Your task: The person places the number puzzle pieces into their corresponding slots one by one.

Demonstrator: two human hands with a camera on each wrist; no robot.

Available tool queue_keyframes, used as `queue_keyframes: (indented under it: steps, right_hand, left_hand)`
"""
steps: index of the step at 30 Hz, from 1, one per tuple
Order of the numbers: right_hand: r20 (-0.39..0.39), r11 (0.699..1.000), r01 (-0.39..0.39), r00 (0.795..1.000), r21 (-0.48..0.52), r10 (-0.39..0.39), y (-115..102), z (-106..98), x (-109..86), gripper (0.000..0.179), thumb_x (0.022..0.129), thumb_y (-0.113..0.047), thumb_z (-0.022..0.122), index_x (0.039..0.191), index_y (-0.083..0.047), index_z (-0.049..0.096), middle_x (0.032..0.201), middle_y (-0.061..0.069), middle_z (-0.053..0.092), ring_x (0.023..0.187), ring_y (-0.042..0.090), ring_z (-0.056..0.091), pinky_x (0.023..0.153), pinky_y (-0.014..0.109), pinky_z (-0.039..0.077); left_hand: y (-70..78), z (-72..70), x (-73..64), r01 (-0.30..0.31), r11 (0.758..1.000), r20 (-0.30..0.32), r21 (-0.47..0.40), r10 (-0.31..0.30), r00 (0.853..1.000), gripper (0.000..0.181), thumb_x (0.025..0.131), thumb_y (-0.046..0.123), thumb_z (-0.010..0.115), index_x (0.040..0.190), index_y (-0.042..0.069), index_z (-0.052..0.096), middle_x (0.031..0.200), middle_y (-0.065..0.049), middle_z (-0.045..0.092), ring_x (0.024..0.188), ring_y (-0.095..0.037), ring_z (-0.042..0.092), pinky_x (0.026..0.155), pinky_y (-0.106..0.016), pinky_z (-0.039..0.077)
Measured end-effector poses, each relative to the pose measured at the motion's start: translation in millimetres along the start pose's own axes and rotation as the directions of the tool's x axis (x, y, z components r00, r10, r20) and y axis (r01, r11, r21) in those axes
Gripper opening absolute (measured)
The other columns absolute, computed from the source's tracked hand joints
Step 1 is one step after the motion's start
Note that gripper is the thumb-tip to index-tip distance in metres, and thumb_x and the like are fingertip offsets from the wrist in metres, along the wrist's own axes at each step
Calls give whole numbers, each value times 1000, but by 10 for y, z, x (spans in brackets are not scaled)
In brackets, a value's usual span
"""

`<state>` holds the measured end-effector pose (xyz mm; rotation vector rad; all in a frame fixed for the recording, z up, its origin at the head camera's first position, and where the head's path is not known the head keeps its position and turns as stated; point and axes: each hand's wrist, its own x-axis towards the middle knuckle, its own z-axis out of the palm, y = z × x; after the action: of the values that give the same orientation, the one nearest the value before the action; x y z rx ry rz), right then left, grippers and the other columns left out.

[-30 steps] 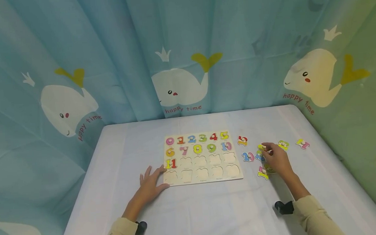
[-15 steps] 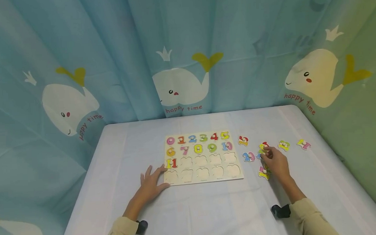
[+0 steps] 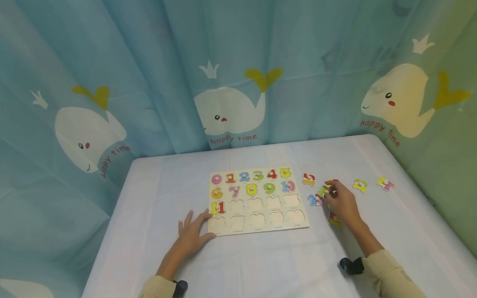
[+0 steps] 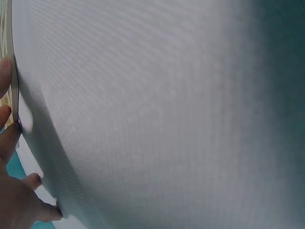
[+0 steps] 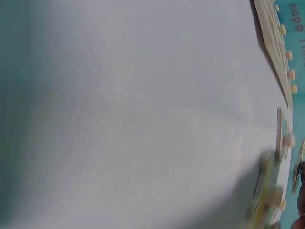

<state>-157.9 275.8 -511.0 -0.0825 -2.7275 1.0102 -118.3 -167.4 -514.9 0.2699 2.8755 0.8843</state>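
A wooden number puzzle board (image 3: 259,231) lies flat on the white table, its upper rows filled with knobbed numbers 0 to 11 and its lower cut-outs bare. My left hand (image 3: 191,232) rests at its lower left corner with fingers spread; in the left wrist view fingertips (image 4: 5,71) touch the board's edge (image 4: 15,95). To the right of the board, my right hand (image 3: 344,203) pinches a greenish number puzzle piece (image 3: 323,191) between thumb and finger. This piece overlaps the blue-and-pink 20 piece (image 3: 313,200) in the head view. In the right wrist view, the held piece (image 5: 296,174) shows edge-on above the table.
Loose number pieces lie right of the board: a red-and-orange one (image 3: 308,179), a green-and-yellow one (image 3: 360,186), a pink-and-yellow one (image 3: 385,184), and another (image 3: 334,220) below the right hand. A whale-print curtain (image 3: 159,103) hangs behind the table.
My right hand has shifted left from the cluster of loose pieces, carrying the greenish piece toward the board. The left hand stays at the board's corner.
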Motion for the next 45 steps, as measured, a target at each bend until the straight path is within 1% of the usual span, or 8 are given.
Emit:
queue_keyframes:
  steps: [6,10,14,21,28,33,40,45]
  right_hand:
    - [71,993,109,991,35,-111,-168,164,59,34,87,-1,63,120,1,56,94,12,61,78,22,54,61,32,43]
    - [119,981,188,974,47,-192,-287,324,77,33,85,0,66,117,1,58,91,9,62,77,21,53,63,34,44]
    - [180,971,226,955,78,-237,-443,479,113,32,84,0,67,116,-1,59,91,6,62,78,20,54,65,34,45]
    - [289,957,271,912,107,-291,-714,719,127,32,85,-3,67,116,-4,60,92,1,61,79,16,55,71,34,47]
    - [370,959,267,885,98,-284,-920,947,113,30,86,-5,68,115,-7,62,89,-4,59,80,13,54,74,31,48]
    - [416,953,294,859,76,-298,-1098,1115,115,31,85,-7,69,115,-10,62,90,-5,59,84,11,54,77,30,47]
    - [439,903,421,798,87,-414,-1335,1299,132,30,85,-5,69,114,-8,62,93,-1,63,87,14,55,80,31,48]
    - [455,893,438,778,103,-434,-1465,1366,136,30,85,-5,68,115,-9,62,95,-1,64,91,14,56,82,30,47]
  left_hand:
    - [-10,8,-9,3,1000,5,2,-3,1000,57,80,32,74,129,13,53,143,-13,42,136,-46,13,103,-68,-1]
    - [-7,8,-17,11,1000,11,4,-11,1000,59,80,32,74,131,12,53,143,-14,42,137,-46,13,103,-67,-1]
    - [-4,0,-12,11,1000,10,3,-11,1000,61,79,31,74,132,11,53,142,-14,43,136,-45,13,103,-67,-1]
    - [-8,-11,13,6,1000,19,-8,-6,1000,58,80,31,73,131,12,54,143,-13,42,137,-45,12,103,-67,-1]
    - [4,-22,14,11,1000,17,-6,-11,1000,57,80,31,74,130,12,55,143,-13,43,137,-45,12,103,-67,-1]
    - [-9,-17,22,14,1000,10,-1,-14,1000,57,80,30,74,130,12,55,143,-13,43,137,-45,12,103,-68,-1]
    - [-1,-20,15,10,1000,15,-16,-10,1000,56,80,30,74,129,12,56,143,-13,42,137,-45,12,102,-68,-1]
    - [5,-19,17,11,1000,18,-17,-10,1000,56,80,30,74,130,12,55,144,-12,41,137,-45,12,103,-67,-2]
